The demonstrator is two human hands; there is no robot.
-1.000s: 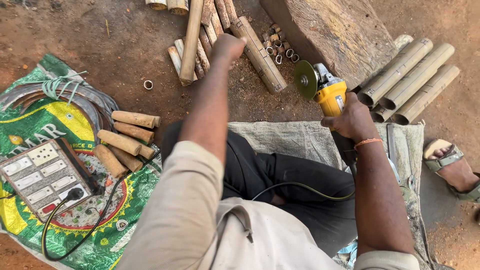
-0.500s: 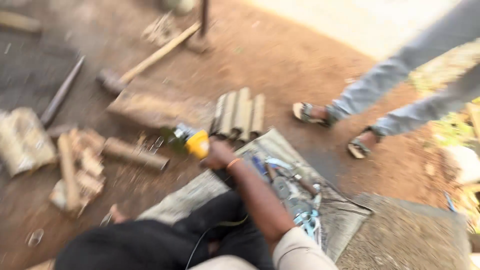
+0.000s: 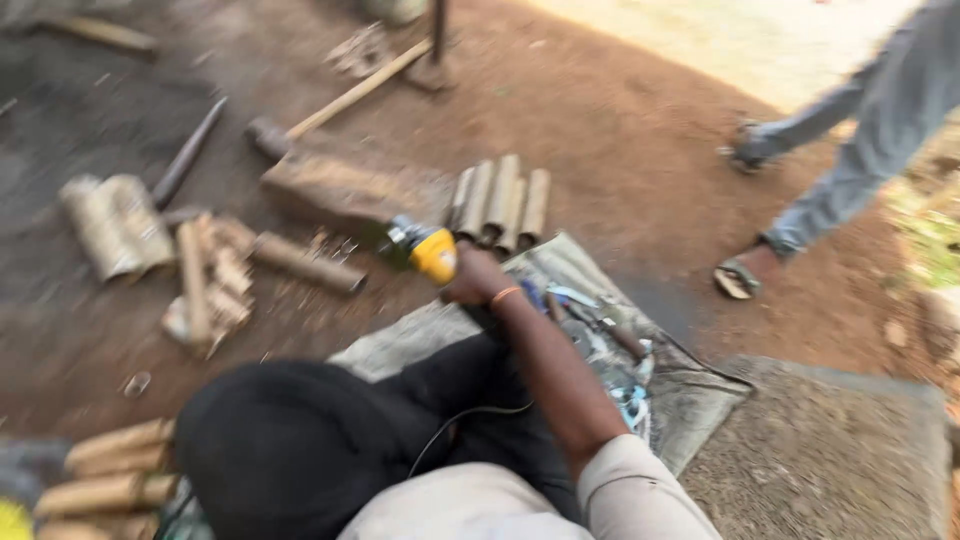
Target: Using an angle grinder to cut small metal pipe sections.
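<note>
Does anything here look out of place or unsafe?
Yes. A second person's sandalled foot stands close to the yellow angle grinder held in the right hand. Cut bamboo pieces lie scattered unevenly on the dirt.

Right hand (image 3: 475,280) holds grinder (image 3: 425,250) over ground; stone block (image 3: 350,190) behind it, bamboo row (image 3: 500,200) to right, hammer (image 3: 330,105) farther back, possibly more bamboo (image 3: 205,280) left

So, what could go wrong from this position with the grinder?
The right hand alone holds the yellow angle grinder; with one hand it may kick or slip. Its cable runs over the lap and could snag. Another person's sandalled foot stands close, within possible reach of sparks.
</note>
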